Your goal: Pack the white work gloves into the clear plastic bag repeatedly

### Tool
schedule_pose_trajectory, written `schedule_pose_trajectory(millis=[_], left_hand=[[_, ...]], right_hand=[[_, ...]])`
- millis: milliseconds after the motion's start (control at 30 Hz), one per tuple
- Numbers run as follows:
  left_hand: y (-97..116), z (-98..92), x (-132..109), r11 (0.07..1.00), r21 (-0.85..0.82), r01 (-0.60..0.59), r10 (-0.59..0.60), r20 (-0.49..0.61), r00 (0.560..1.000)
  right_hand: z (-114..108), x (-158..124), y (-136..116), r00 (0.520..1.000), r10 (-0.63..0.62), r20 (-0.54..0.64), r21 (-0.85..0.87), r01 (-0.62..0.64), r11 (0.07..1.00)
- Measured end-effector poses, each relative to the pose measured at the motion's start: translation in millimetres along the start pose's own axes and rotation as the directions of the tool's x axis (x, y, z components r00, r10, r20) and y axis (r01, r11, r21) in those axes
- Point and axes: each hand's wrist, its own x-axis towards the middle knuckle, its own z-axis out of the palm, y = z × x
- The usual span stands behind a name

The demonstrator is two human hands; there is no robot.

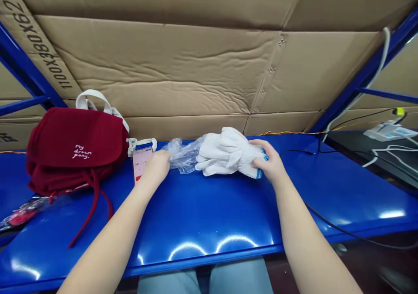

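Observation:
A bundle of white knitted work gloves (222, 152) with blue-edged cuffs lies over the blue shelf. My right hand (267, 159) is closed around the cuff end, thumb and fingers on either side. Crumpled clear plastic bag (184, 154) stretches left from the finger end of the gloves. Its far end is gripped in my left hand (157, 167), whose fingers are closed. Whether the glove fingertips are still inside the plastic I cannot tell. Just behind my left hand lies a phone (140, 161) with a running timer on its pink screen, partly covered by that hand.
A dark red backpack (78, 141) with white straps stands at the left. Cardboard (170, 67) walls off the back of the blue shelf (209, 215). Cables and a white power strip (388, 130) sit at the right, and a black cable (346, 228) crosses the front edge.

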Motion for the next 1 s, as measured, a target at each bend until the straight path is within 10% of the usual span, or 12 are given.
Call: schedule_pose_trajectory(millis=[167, 333, 467, 600, 733, 1000], left_hand=[[14, 6.3, -3, 0.999, 0.040, 0.019, -0.012, -0.173, 0.985], [22, 15.2, 0, 0.985, -0.074, -0.154, 0.152, -0.032, 0.988], [20, 11.7, 0, 0.983, -0.170, -0.068, 0.073, 0.025, 0.997], [28, -1.0, -6, 0.993, -0.117, 0.032, -0.053, -0.184, 0.981], [44, -10.8, -16, 0.975, -0.214, -0.065, -0.001, -0.298, 0.955], [58, 11.8, -19, 0.510, -0.856, 0.083, -0.084, 0.046, 0.995]], right_hand=[[4, 0, 4, 0.987, 0.002, -0.160, 0.047, 0.005, 0.999], [47, -9, -13, 0.994, -0.008, -0.108, -0.052, 0.002, 0.999], [75, -23, -34, 0.988, 0.149, 0.031, -0.290, -0.133, 0.948], [80, -35, -52, 0.974, 0.200, 0.104, -0.491, -0.124, 0.862], [75, -36, -52, 0.980, 0.103, 0.172, -0.340, -0.039, 0.940], [74, -21, -31, 0.982, 0.148, 0.120, 0.079, -0.158, 0.984]])
